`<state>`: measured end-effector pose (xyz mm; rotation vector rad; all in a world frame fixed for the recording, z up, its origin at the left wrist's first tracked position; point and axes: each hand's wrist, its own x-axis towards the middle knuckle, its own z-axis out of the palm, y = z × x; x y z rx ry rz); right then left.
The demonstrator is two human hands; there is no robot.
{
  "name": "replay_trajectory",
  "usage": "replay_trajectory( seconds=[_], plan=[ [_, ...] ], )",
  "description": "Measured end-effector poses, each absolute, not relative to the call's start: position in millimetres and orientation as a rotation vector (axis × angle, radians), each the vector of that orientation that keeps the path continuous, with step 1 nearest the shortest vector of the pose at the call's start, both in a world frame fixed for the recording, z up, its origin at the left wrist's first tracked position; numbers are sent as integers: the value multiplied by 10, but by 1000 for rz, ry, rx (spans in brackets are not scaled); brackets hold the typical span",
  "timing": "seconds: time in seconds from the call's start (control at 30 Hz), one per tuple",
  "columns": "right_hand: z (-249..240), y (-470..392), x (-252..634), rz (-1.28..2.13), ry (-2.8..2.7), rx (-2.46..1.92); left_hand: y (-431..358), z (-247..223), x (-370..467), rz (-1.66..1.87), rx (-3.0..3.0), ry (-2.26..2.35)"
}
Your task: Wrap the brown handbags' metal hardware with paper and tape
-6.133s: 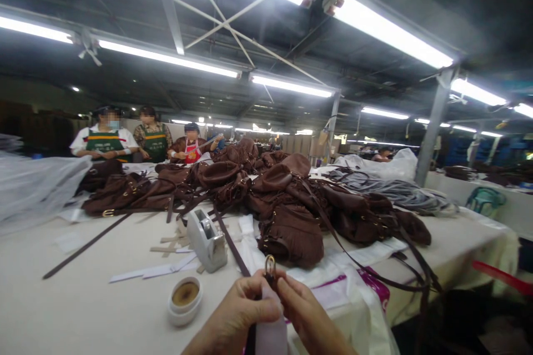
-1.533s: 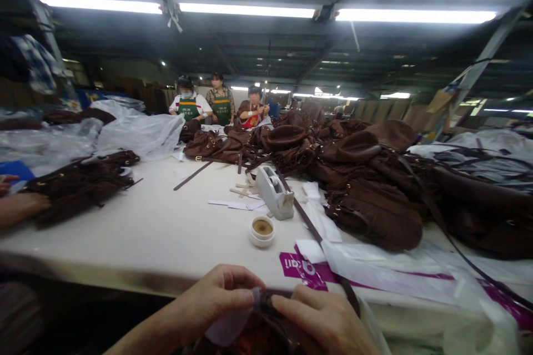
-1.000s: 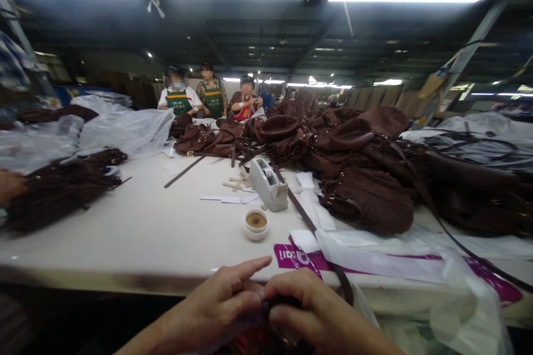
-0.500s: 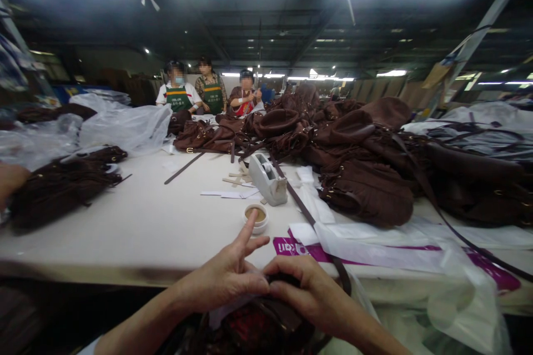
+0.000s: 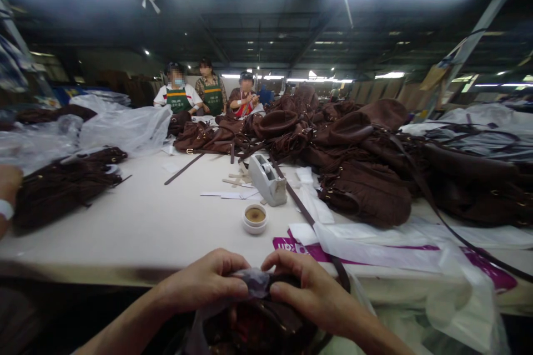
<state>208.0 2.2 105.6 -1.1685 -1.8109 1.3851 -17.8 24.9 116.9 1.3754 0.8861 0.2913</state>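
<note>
1. So, left hand [image 5: 219,278] is back from the little pot [image 5: 255,227], pinching crumpled pale wrap [image 5: 257,283].
2. Right hand [image 5: 306,289] grips the brown bag [image 5: 287,315], nearside of the table [image 5: 145,227].
3. Looks like two-handed work again.

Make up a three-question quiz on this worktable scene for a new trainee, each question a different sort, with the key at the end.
1. Fill the gap: the grey thing just beyond the round white pot on the table is a ____.
2. True or false: the left hand has a finger in the pot.
3. Count: how many people in green aprons are on the far side of the table?

Key:
1. Tape dispenser.
2. False: it grips crumpled pale wrap, close to the right hand.
3. Two; the person next to them wears red.
</note>
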Motion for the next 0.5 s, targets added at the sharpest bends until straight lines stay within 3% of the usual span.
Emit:
replay_trajectory(
  seconds=[0.33,0.5],
  plan=[
    [1023,26,2295,1940,-1636,-1031,206,1218,-178,271,1443,931],
    [949,-49,2288,1885,-1669,-1141,199,1204,-304,140,1431,967]
  ],
)
